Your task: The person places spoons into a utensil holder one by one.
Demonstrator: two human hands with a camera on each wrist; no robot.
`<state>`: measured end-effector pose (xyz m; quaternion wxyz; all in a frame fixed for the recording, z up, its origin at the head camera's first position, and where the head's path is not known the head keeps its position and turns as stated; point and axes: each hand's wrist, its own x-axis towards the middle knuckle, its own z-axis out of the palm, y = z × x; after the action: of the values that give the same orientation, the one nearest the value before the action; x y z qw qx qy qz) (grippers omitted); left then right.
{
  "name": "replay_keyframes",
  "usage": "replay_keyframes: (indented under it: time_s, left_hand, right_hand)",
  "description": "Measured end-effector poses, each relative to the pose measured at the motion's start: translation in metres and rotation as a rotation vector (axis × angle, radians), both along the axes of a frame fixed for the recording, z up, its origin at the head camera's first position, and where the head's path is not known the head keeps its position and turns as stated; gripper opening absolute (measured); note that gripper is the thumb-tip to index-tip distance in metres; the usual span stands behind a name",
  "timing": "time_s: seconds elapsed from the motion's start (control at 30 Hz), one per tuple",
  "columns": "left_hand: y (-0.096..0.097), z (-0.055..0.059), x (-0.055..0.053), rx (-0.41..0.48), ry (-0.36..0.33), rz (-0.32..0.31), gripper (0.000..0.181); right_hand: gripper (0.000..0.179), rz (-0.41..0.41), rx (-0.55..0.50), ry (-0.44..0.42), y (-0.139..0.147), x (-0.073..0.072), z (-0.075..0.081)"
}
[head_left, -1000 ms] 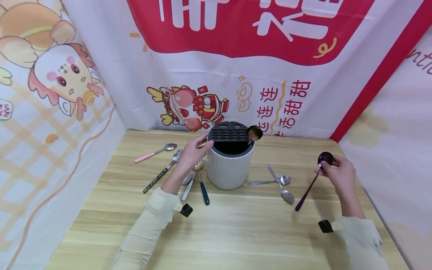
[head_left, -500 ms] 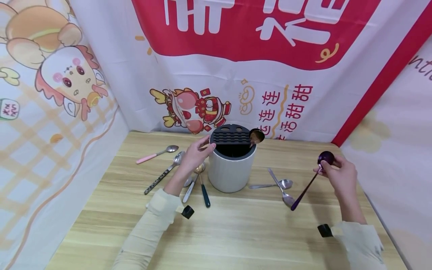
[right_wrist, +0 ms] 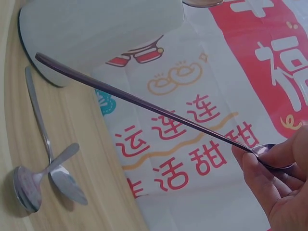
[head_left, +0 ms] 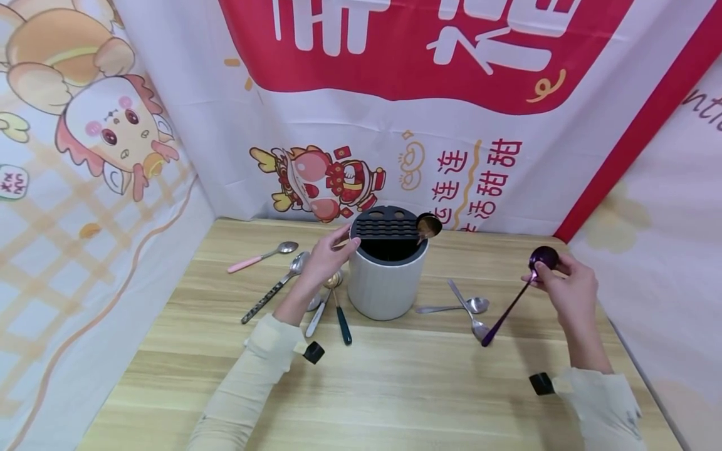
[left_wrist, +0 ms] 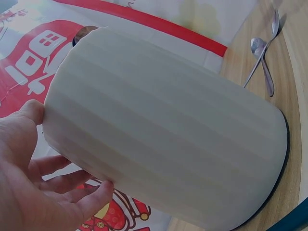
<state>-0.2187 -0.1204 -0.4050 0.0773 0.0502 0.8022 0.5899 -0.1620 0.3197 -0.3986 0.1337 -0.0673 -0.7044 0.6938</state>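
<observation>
My left hand [head_left: 331, 254] holds a white cylindrical utensil holder [head_left: 385, 289] at its upper left edge, thumb and fingers spread against the wall. Its dark grey lid [head_left: 386, 223] has slots, small holes and a large opening. A dark spoon with a golden-brown bowl [head_left: 429, 225] stands in the holder at the lid's right side, its handle hidden. Far to the right, my right hand [head_left: 571, 287] pinches a long purple spoon [head_left: 510, 304] by its round bowl. That spoon's handle slants down to the left, above two crossed silver spoons [right_wrist: 44, 185] on the table.
Left of the holder lie a pink-handled spoon [head_left: 262, 257], a spoon with a patterned dark handle [head_left: 274, 289], a white-handled spoon [head_left: 318, 316] and a green-handled one [head_left: 343, 321]. Printed cloth [head_left: 361, 119] hangs behind the wooden table [head_left: 406, 388].
The purple spoon has tilted in my right hand: its handle end has swung left and slightly up, over the crossed spoons. My left hand stays at the holder. The head view has shifted slightly.
</observation>
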Motion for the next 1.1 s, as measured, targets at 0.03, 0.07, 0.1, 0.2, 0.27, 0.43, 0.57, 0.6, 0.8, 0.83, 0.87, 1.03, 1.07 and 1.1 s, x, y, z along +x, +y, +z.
replay_keyframes:
  time_s: [0.03, 0.07, 0.1, 0.2, 0.27, 0.43, 0.57, 0.6, 0.8, 0.83, 0.87, 1.03, 1.07, 1.1]
  left_hand:
    - [0.0, 0.0, 0.0, 0.0, 0.0, 0.0, 0.07]
    - [0.0, 0.001, 0.0, 0.001, -0.001, -0.001, 0.07]
    - [0.0, 0.001, 0.0, 0.003, -0.002, -0.001, 0.07]
    - [0.0, 0.001, 0.0, 0.003, -0.007, -0.001, 0.07]
    - [0.0, 0.001, 0.0, 0.003, -0.007, -0.004, 0.07]
    - [0.0, 0.001, -0.001, 0.003, -0.023, -0.013, 0.07]
    - [0.0, 0.001, -0.001, -0.001, -0.029, -0.006, 0.069]
    - [0.0, 0.001, -0.001, -0.003, -0.03, -0.002, 0.069]
    - [-0.001, 0.002, 0.0, 0.002, -0.03, -0.002, 0.07]
    - [-0.001, 0.002, 0.0, 0.003, -0.03, -0.003, 0.071]
    - [-0.001, 0.002, 0.0, 0.003, -0.031, -0.003, 0.071]
    - [-0.001, 0.002, -0.001, 0.002, -0.028, -0.003, 0.072]
    - [-0.001, 0.002, -0.001, 0.003, -0.027, -0.005, 0.071]
    - [-0.001, 0.002, -0.001, 0.003, -0.024, -0.005, 0.071]
  right_hand:
    - [0.023, -0.001, 0.001, 0.003, -0.001, 0.0, 0.001]
    - [0.024, -0.002, -0.005, 0.005, -0.002, 0.0, 0.002]
    - [0.024, -0.002, -0.008, 0.006, -0.003, 0.0, 0.003]
    - [0.024, -0.007, -0.028, 0.01, -0.005, 0.001, 0.006]
    - [0.022, -0.012, -0.059, 0.017, -0.007, 0.002, 0.008]
    - [0.02, -0.048, -0.09, 0.039, -0.014, 0.005, 0.012]
    - [0.022, -0.074, -0.068, 0.059, -0.019, 0.007, 0.015]
    - [0.021, -0.079, -0.061, 0.063, -0.02, 0.008, 0.015]
    - [0.02, -0.095, -0.044, 0.07, -0.025, 0.01, 0.019]
    - [0.02, -0.098, -0.037, 0.073, -0.026, 0.01, 0.019]
    - [0.021, -0.101, -0.037, 0.083, -0.027, 0.01, 0.02]
    - [0.023, -0.117, -0.03, 0.133, -0.03, 0.011, 0.024]
    - [0.024, -0.116, -0.041, 0.139, -0.031, 0.011, 0.025]
    - [0.024, -0.118, -0.042, 0.14, -0.032, 0.011, 0.025]
